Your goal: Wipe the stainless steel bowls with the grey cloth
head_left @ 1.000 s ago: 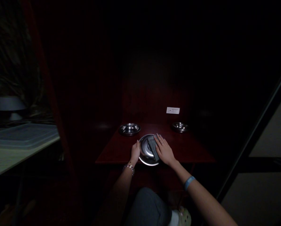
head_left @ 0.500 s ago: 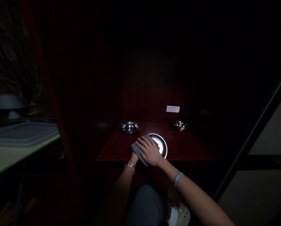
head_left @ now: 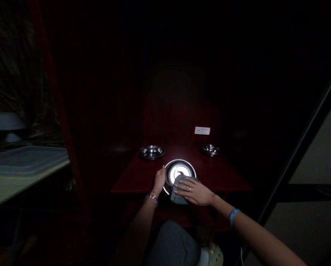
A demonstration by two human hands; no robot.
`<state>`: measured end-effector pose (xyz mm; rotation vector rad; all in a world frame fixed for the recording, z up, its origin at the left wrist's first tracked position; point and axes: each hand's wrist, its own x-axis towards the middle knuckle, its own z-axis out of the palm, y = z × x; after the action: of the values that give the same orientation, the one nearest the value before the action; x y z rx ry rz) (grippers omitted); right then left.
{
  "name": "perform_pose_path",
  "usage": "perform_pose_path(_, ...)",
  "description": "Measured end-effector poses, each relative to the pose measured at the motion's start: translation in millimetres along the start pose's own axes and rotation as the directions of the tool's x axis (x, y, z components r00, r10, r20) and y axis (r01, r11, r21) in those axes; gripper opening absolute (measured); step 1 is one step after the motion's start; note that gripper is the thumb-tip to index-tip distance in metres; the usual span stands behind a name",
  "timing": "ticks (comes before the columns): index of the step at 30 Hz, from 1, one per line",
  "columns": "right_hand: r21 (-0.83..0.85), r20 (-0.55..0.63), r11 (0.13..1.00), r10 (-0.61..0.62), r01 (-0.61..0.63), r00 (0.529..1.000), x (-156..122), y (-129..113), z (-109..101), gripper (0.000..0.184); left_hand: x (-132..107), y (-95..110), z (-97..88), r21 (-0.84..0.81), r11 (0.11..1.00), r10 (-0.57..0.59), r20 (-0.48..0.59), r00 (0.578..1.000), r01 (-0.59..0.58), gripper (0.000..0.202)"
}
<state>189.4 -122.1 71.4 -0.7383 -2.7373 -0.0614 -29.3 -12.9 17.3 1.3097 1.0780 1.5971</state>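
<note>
A shiny round metal plate [head_left: 169, 170] is tilted toward me at the front of the dark red table. My left hand [head_left: 160, 179] grips its left rim, thumb on top and the other fingers hidden behind. Over the lower right of the plate lies a grey cloth [head_left: 178, 197]. My right hand [head_left: 195, 191] presses the cloth against the plate, fingers pointing left and bent a little around the fabric. A bright reflection shows in the middle of the plate.
Farther back on the red table [head_left: 135, 181] stand a metal dish [head_left: 151, 152] at left and stacked small metal bowls [head_left: 210, 149] at right. A white socket [head_left: 202, 130] is on the back wall. At far left, clear plastic lids [head_left: 29, 159] lie on a pale table [head_left: 29, 181].
My right hand has slid the cloth from the plate's left side to its lower right. The left rim and my left hand, covered by the cloth before, now show.
</note>
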Motion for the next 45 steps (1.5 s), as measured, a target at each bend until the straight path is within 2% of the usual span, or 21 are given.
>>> perform_pose_path(3,-0.035,-0.083,0.999,0.031,-0.034,0.996,-7,12,-3,0.050,1,-1,0.5,0.003,1.000,-0.012,0.022,1.000,0.012,0.043)
perform_pose_path(6,-0.064,-0.155,0.984,0.157,-0.169,0.975,-1,21,-1,0.052,1,1,1.0,-0.006,1.000,-0.007,0.013,1.000,0.007,0.043)
perform_pose_path(11,-0.099,-0.303,0.929,0.314,-0.357,0.900,36,25,12,0.056,-2,8,1.2,0.027,1.000,-0.007,-0.022,1.000,0.008,0.043)
perform_pose_path(15,-0.141,-0.375,0.884,0.368,-0.445,0.851,68,11,21,0.057,-2,10,-1.3,0.051,0.999,-0.009,-0.042,0.999,0.011,0.041)
perform_pose_path(17,-0.160,-0.369,0.892,0.344,-0.423,0.864,77,1,22,0.057,-1,9,-3.4,0.047,0.999,-0.003,-0.048,0.999,0.005,0.040)
perform_pose_path(20,-0.209,-0.276,0.937,0.218,-0.280,0.936,77,-13,23,0.059,2,6,-6.1,0.018,1.000,0.005,-0.042,0.999,-0.005,0.042)
perform_pose_path(23,-0.235,-0.158,0.967,0.063,-0.100,0.985,59,-17,21,0.059,3,3,-6.6,0.042,0.999,0.003,-0.028,1.000,-0.002,0.045)
perform_pose_path(26,-0.239,-0.083,0.971,-0.019,-0.001,0.996,31,-12,19,0.058,3,1,-4.1,0.095,0.995,0.016,-0.043,0.999,-0.011,0.050)
perform_pose_path(30,-0.249,-0.073,0.966,0.048,-0.064,0.996,-3,4,15,0.058,1,0,0.2,0.082,0.996,0.026,-0.040,0.999,-0.022,0.052)
perform_pose_path(33,-0.244,-0.119,0.957,0.132,-0.158,0.984,-10,17,12,0.058,1,-1,1.5,0.079,0.997,0.014,-0.024,1.000,-0.012,0.051)
perform_pose_path(37,-0.222,-0.248,0.928,0.245,-0.301,0.937,17,25,14,0.056,4,-2,0.6,0.072,0.997,0.009,-0.029,1.000,-0.007,0.051)
perform_pose_path(41,-0.219,-0.370,0.878,0.328,-0.425,0.869,58,11,24,0.054,4,-3,-2.7,0.074,0.997,0.012,-0.046,0.999,-0.008,0.052)
perform_pose_path(43,-0.240,-0.373,0.889,0.287,-0.390,0.883,66,0,30,0.055,4,-2,-4.6,0.074,0.997,0.021,-0.051,0.999,-0.017,0.054)
perform_pose_path(45,-0.271,-0.312,0.917,0.204,-0.292,0.928,60,-10,32,0.056,3,-2,-5.5,0.085,0.996,0.028,-0.044,0.999,-0.024,0.055)
